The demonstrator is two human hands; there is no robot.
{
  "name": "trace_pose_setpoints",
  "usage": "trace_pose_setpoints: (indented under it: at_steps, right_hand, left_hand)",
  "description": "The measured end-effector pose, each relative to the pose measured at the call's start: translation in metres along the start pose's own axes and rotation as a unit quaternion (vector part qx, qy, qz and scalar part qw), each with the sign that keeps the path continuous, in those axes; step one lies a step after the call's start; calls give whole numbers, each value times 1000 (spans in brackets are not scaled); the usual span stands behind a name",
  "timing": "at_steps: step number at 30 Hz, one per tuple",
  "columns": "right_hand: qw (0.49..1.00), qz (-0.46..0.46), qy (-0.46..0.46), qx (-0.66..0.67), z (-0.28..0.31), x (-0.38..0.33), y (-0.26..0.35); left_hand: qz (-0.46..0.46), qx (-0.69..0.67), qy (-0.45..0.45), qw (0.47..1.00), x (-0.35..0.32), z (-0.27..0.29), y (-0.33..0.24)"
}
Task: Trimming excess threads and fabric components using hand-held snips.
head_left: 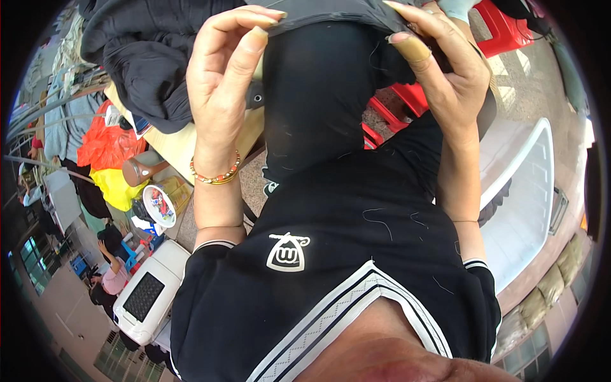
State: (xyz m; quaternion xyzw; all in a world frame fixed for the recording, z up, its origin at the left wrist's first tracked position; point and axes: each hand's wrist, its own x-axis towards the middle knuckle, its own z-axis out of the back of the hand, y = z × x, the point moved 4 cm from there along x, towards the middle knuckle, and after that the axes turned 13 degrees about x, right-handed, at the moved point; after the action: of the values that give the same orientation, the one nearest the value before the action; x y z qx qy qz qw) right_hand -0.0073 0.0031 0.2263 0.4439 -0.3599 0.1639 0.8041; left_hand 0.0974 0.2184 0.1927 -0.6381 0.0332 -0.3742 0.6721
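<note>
Up near the top of the view, both hands hold the edge of a black garment (318, 95) that hangs down between them in front of the person's black shirt (344, 254). The left hand (223, 76) pinches the hem between thumb and curled fingertips, closed tight on the cloth, with a beaded bracelet (215, 176) round its wrist. The right hand (445, 70) grips the same edge a little further along, thumb pressed against the fabric and fingers bent over it, so that the cloth stretches taut from one hand to the other.

Behind the left hand, a heap of dark clothes (146, 57) lies on a wooden table (184, 143). Beside the table, lower left, sit an orange bag (105, 143), a yellow bag (118, 188) and a round tin (159, 205) with a colourful lid. A white plastic crate (149, 293) stands below them. To the right, a white plastic tub (528, 191) rests on the floor, and red stools (503, 28) show behind the right hand.
</note>
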Motion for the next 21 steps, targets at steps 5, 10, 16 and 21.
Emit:
trace_pose_setpoints:
  at_steps: [5, 10, 16, 21]
  right_hand:
    - [977, -179, -2, 113, 2, -33, -20]
    - [964, -194, -36, 176, 5, -38, -25]
    - [958, -226, -14, 177, 5, -33, -26]
    - [965, -202, 15, 168, -1, -28, -28]
  left_hand:
    - [8, 106, 3, 994, 5, -8, -9]
    - [16, 159, -11, 987, 12, -7, -17]
    - [25, 151, -21, 988, 4, 2, -17]
    - [1, 240, -30, 970, 6, 2, -17]
